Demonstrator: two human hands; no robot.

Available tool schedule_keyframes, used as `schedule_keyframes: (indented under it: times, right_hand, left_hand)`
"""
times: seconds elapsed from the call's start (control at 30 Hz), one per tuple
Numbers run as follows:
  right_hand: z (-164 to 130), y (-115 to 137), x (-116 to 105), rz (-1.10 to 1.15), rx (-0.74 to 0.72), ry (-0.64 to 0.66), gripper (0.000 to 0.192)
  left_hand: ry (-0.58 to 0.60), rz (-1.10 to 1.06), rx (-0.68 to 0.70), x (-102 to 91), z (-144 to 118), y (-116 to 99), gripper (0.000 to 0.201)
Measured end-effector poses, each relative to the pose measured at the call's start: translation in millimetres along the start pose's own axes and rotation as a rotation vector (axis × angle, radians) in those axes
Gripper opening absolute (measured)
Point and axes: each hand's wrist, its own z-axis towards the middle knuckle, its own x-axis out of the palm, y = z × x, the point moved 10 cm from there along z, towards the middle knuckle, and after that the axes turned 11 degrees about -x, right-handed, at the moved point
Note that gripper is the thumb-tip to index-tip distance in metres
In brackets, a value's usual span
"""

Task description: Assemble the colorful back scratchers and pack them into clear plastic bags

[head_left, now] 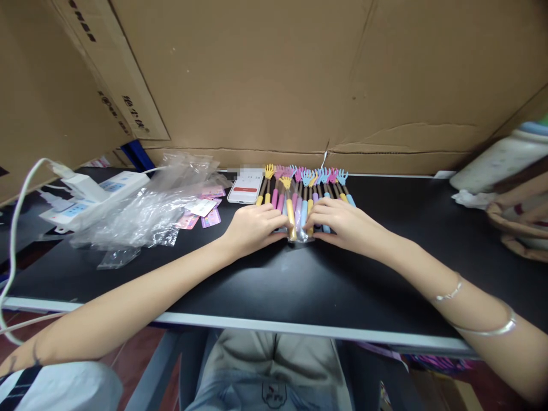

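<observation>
Several back scratchers with small hand-shaped heads stretch side by side in a row on the black tabletop, their handles yellow, pink, purple and blue. A yellow back scratcher (290, 214) lies at the front of the row, its handle end towards me. Clear plastic film (302, 235) shows around the handle ends between my hands. My left hand (254, 228) is closed at the left side of the yellow handle, thumb below and fingers above. From the right, my right hand (340, 222) pinches at the neighbouring handles and film. The fingers partly cover the handles.
Left of the row lies a phone (246, 187), then pink printed cards (211, 217) and a heap of clear plastic bags (141, 211). A white power strip (94, 200) with cables stands farther left. Cardboard (274, 74) walls the back. A bottle (500, 157) leans at right.
</observation>
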Motion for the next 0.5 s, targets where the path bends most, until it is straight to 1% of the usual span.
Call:
schedule_keyframes:
  times: [0.13, 0.3, 0.5]
  right_hand:
    - [1.6, 1.5, -1.4, -0.015, 0.001, -0.006, 0.013]
    - [2.9, 2.8, -3.9, -0.069, -0.004, -0.032, 0.029]
    - [2.0, 2.4, -3.3, -0.061, -0.021, -0.037, 0.030]
  left_hand:
    - [-0.004, -0.010, -0.028, 3.4, -0.7, 1.0, 0.025]
    - [-0.023, 0.002, -0.017, 1.6, -1.0, 1.2, 0.023]
    - [0.000, -0.001, -0.029, 3.3, -0.7, 2.0, 0.025]
